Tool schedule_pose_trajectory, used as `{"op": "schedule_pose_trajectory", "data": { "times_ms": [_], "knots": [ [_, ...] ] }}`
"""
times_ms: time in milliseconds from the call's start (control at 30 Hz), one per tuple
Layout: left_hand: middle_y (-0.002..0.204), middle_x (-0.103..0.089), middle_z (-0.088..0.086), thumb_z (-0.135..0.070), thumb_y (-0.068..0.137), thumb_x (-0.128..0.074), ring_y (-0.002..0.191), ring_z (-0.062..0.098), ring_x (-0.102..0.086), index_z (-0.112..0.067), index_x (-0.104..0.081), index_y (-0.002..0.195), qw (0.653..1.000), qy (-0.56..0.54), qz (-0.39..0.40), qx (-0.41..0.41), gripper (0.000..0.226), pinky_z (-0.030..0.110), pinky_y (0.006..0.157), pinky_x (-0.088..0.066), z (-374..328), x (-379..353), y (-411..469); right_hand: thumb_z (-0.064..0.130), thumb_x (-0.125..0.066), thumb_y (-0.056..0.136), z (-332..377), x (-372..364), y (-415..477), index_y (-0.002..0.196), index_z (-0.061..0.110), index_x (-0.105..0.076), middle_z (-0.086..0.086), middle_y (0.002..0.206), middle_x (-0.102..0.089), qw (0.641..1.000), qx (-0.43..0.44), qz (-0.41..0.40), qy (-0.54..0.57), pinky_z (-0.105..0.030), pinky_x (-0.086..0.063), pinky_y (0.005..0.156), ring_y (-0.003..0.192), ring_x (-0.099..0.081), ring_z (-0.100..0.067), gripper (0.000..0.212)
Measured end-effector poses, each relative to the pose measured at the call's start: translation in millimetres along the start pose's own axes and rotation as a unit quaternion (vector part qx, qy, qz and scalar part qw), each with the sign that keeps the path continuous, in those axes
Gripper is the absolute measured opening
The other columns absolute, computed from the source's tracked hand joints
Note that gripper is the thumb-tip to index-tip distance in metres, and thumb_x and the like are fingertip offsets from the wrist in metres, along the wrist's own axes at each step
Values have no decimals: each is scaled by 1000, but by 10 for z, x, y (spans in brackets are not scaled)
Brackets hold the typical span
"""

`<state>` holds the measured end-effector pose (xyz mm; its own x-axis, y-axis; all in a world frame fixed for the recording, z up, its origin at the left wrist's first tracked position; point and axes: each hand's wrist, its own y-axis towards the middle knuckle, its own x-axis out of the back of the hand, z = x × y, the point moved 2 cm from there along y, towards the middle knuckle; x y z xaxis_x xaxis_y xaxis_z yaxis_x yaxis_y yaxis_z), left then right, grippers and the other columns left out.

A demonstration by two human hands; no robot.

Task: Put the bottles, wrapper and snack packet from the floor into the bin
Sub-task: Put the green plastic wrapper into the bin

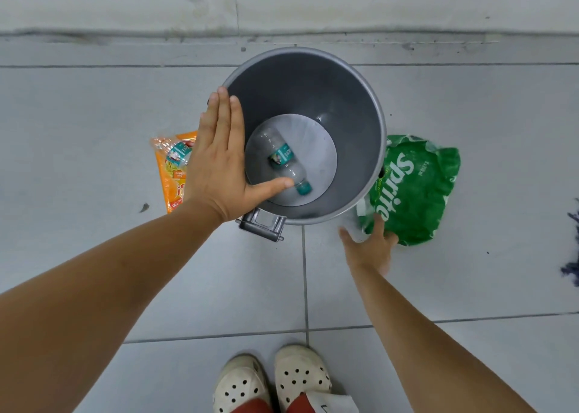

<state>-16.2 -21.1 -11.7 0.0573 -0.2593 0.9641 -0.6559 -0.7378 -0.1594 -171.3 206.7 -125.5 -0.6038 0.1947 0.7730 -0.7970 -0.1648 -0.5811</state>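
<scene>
A grey round bin (369, 108) stands on the tiled floor. Inside it lies a clear plastic bottle (283, 158) with a teal label and cap. My left hand (219, 158) hovers flat over the bin's left rim, fingers spread, holding nothing. Left of the bin, an orange snack packet (174, 187) lies on the floor with a second clear bottle (174, 152) on top of it, partly hidden by my hand. Right of the bin lies a crumpled green Sprite wrapper (416, 190). My right hand (371, 246) is open, its fingertips touching the wrapper's near edge.
A grey step or kerb (282, 33) runs across the floor behind the bin. The bin's pedal bracket (261, 224) sticks out toward me. My feet in white clogs (272, 381) stand at the bottom. A dark blue object (571, 268) shows at the right edge.
</scene>
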Motion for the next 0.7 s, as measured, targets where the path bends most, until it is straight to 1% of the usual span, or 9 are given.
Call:
{"op": "schedule_pose_trajectory", "data": {
  "times_ms": [100, 200, 300, 367, 433, 500, 567, 633, 700],
  "knots": [
    [161, 2, 20, -92, 67, -13, 149, 33, 4, -2, 2, 151, 1000, -1, -7, 1, 124, 45, 123, -6, 0, -4, -3, 34, -63, 91, 31, -9, 152, 140, 25, -44, -15, 134, -35, 999, 6, -33, 1, -32, -43, 70, 77, -50, -28, 54],
    [161, 2, 19, -93, 66, -12, 149, 32, 5, -3, 3, 151, 1000, 4, -5, 4, 124, 44, 123, -4, 2, -16, 0, 22, -61, 93, 20, 12, 291, 127, 14, -59, -14, 142, -35, 998, 18, -58, 32, -32, -44, 82, 93, -58, -32, 34],
    [161, 2, 19, -93, 65, -11, 149, 32, 4, -4, 3, 151, 1000, 0, -6, 3, 125, 46, 123, -6, 11, -20, -1, 14, -61, 91, -6, 155, 352, 113, 14, -64, -14, 146, -39, 985, 47, -117, 114, -49, -56, 86, 100, -64, -38, 22],
    [161, 2, 19, -94, 65, -11, 149, 33, 4, -3, 4, 151, 1000, -8, -7, -1, 125, 48, 122, -9, 13, -19, -3, 8, -59, 89, 4, 402, 273, 110, 13, -65, -18, 136, -51, 968, 88, -182, 148, -34, -54, 86, 102, -63, -36, 22],
    [161, 3, 19, -94, 65, -13, 149, 33, 5, -3, 4, 151, 1000, -20, -5, -2, 126, 48, 122, -9, 17, -17, -8, 2, -58, 87, 41, 789, 112, 112, 7, -65, -20, 122, -60, 944, 151, -234, 174, -3, -41, 74, 97, -59, -26, 27],
    [161, 3, 20, -94, 64, -14, 149, 34, 5, -2, 5, 150, 1000, -28, -3, -2, 127, 49, 122, -9, 20, -9, -3, 4, -53, 82, 113, 1240, -76, 110, 25, -66, -3, 111, -63, 908, 234, -275, 210, -3, -42, 67, 87, -54, -13, 37],
    [160, 3, 21, -95, 64, -15, 149, 35, 4, -1, 6, 150, 1000, -27, 1, -5, 129, 51, 121, -11, 18, -1, 3, 6, -50, 78, 147, 1659, -225, 101, 36, -64, 15, 105, -59, 873, 327, -298, 207, -20, -46, 73, 91, -51, -5, 40],
    [160, 4, 22, -95, 64, -15, 149, 35, 5, -1, 8, 149, 1000, -27, 8, -6, 129, 51, 121, -12, 20, 1, 3, 1, -51, 79, 204, 2005, -348, 97, 4, -64, -10, 103, -64, 845, 416, -300, 151, -20, -43, 85, 100, -48, -5, 22],
    [161, 5, 20, -96, 63, -15, 149, 34, 6, -4, 10, 149, 999, -31, 14, -4, 129, 51, 121, -11, 24, 13, 3, -2, -50, 79, 353, 2253, -476, 88, -9, -63, -31, 99, -61, 830, 472, -283, 96, -20, -41, 91, 103, -48, -8, 17]
  ]
}}
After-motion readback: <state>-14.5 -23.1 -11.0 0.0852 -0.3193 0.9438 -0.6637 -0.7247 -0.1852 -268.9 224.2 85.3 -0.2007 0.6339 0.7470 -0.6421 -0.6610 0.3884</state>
